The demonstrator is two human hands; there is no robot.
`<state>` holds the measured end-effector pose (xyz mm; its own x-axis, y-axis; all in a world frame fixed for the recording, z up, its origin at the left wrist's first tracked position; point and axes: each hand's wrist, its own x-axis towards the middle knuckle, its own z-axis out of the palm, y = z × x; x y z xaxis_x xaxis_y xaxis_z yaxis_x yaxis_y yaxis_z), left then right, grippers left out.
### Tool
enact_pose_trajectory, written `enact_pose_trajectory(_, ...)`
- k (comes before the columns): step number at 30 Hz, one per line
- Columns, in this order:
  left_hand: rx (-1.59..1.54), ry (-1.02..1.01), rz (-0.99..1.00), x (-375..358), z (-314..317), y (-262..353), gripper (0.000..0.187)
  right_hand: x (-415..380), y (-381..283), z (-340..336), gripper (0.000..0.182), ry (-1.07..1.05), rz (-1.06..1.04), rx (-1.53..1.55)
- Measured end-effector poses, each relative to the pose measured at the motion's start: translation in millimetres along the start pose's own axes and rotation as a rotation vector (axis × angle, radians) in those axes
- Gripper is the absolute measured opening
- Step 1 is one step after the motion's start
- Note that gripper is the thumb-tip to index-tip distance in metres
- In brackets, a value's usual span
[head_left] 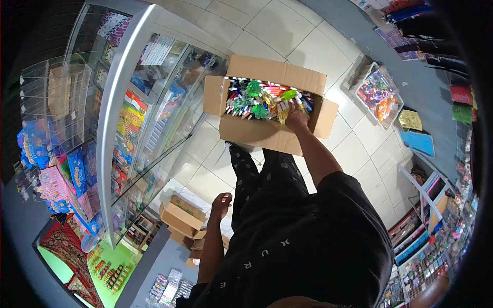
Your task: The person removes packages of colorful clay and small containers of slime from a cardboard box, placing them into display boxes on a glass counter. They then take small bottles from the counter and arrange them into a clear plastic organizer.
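Observation:
An open cardboard box (262,134) stands on the floor in front of my feet, its flaps folded out. It is full of pens and markers (245,102) in many colours, with green clear-wrapped bundles (253,88) lying among them. My right hand (296,118) reaches into the right part of the box, fingers spread over yellow pieces (282,115) just below a bright green item (289,95). Whether the fingertips grip any of these is hard to see. My left hand (221,205) hangs beside my leg, its fingers loosely bent and holding nothing visible.
A glass display case (154,118) with packaged goods runs along the left. To the right, a white plastic basket (377,95) of wrapped items sits on the tiled floor (318,46). Another cardboard box (182,215) is at lower left, and a goods rack (426,190) lines the right wall.

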<state>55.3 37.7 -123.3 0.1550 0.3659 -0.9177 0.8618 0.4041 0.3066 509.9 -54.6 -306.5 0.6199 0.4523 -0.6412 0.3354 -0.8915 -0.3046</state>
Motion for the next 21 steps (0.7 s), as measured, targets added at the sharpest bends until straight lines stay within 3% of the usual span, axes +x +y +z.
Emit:
enact_pose_trajectory(2, 0.009, 0.001, -0.007, 5, 1, -11, 0.033, 11, 11, 47, 0.055, 0.242, -0.071, -0.164)
enact_pose_trajectory(5, -0.014, -0.012, 0.013, -1, 2, -3, 0.033, 3, -12, 6, 0.052, -0.038, 0.114, 0.047)
enact_pose_trajectory(9, -0.038, -0.006, 0.035, 4, 3, -5, 0.033, 9, 3, -2, 0.042, -0.021, 0.084, 0.094)
enact_pose_trajectory(12, -0.015, 0.000, 0.045, 5, 4, -2, 0.035, 10, 10, -19, 0.043, -0.178, 0.136, 0.074)
enact_pose_trajectory(15, 0.009, -0.003, 0.035, 1, 5, 8, 0.036, 14, 32, 6, 0.041, -0.079, 0.170, 0.123)
enact_pose_trajectory(18, -0.004, -0.007, 0.041, 3, 7, 1, 0.036, 2, 47, 17, 0.040, 0.057, -0.140, 0.001)
enact_pose_trajectory(21, 0.017, -0.017, 0.043, 5, 9, -3, 0.035, 3, 65, 46, 0.036, 0.422, -0.457, 0.099)
